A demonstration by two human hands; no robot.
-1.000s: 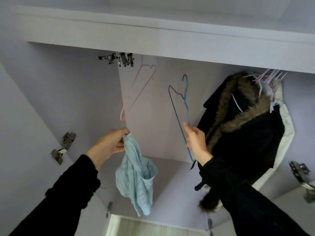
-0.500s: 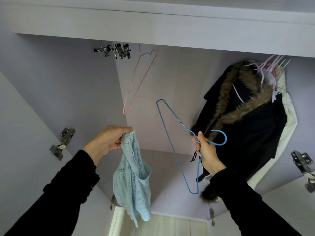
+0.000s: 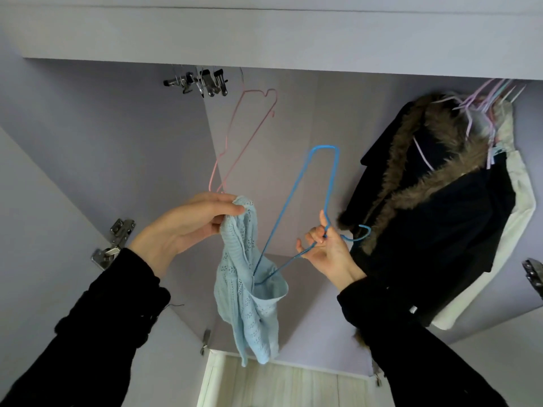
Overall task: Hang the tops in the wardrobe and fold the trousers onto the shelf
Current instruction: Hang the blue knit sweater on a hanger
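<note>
I look up into the lilac wardrobe [image 3: 123, 136], its top panel running across the far side of my view. On the right hangs the biggest garment, a black coat with a fur collar [image 3: 435, 218], and behind it, further right, a white garment [image 3: 520, 218] under a cluster of pale hangers [image 3: 484, 104]. In the middle, nearer me, the light blue knitted top [image 3: 249, 298] dangles from my left hand [image 3: 188, 224], whose fingers and thumb pinch its upper edge. My right hand [image 3: 326, 248] curls round the neck of the blue wire hanger [image 3: 305, 198], and one end of that hanger is poked down into the opening of the top. An empty pink hanger [image 3: 244, 133] hangs on the left, far from me, just beside a bunch of metal clips [image 3: 202, 82]. A door hinge [image 3: 114, 245] sits at the left.
</note>
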